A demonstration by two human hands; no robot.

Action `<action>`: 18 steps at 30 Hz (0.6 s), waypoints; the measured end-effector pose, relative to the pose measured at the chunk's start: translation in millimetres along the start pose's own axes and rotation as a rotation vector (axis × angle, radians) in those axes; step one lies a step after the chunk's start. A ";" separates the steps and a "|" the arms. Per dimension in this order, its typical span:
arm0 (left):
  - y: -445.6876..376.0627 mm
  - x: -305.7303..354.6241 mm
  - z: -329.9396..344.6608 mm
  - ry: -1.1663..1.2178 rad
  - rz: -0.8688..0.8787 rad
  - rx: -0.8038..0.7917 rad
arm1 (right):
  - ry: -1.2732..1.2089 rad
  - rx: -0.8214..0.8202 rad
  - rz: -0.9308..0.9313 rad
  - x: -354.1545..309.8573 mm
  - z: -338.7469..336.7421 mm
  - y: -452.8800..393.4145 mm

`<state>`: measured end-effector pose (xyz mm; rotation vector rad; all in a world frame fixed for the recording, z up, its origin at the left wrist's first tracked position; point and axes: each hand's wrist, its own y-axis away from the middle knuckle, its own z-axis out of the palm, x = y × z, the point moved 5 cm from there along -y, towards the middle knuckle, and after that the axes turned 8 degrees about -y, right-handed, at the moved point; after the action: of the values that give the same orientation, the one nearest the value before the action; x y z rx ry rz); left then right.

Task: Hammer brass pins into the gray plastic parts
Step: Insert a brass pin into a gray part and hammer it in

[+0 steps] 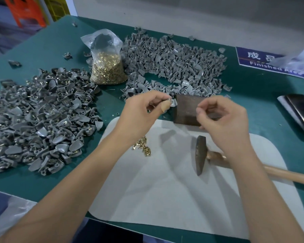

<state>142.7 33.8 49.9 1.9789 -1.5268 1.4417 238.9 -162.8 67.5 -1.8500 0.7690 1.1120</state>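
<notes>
Here left hand (pixel 140 109) pinches one gray part (pixel 173 102); right hand (pixel 223 118) curled, contents unclear.

Gray plastic parts, unpinned (pixel 172 64): large loose heap, far centre-right of the desk (pixel 42 50); small curved shell shapes with tubular sockets, pale matte gray.

Gray plastic parts, pinned (pixel 40 120): second heap, left; same shape, brass glints showing among them.

Single gray part (pixel 172 102): pinched at the left hand (pixel 140 111) fingertips (mostly hidden), raised beside the dark block (pixel 188 109).

Brass pins, bagged (pixel 107 69): clear plastic bag standing upright between the two heaps, lower half full.

Brass pins, loose (pixel 142 146): small cluster on the white mat (pixel 165 199), near centre.

Hammer (pixel 202 155): dark metal head, wooden handle running right; lying on the mat.
</notes>
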 end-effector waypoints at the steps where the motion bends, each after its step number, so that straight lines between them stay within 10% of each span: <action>1: -4.9 3.3 5.3 -0.011 0.008 -0.027 | -0.055 0.025 0.019 3.4 -6.8 -2.5; 18: -19.6 25.0 59.0 -0.287 0.195 -0.105 | 0.490 -0.008 -0.143 11.9 -7.6 -13.9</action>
<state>189.9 -13.7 48.8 2.0927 -1.9211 1.1517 258.3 -163.9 63.4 -2.1777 0.8844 0.5722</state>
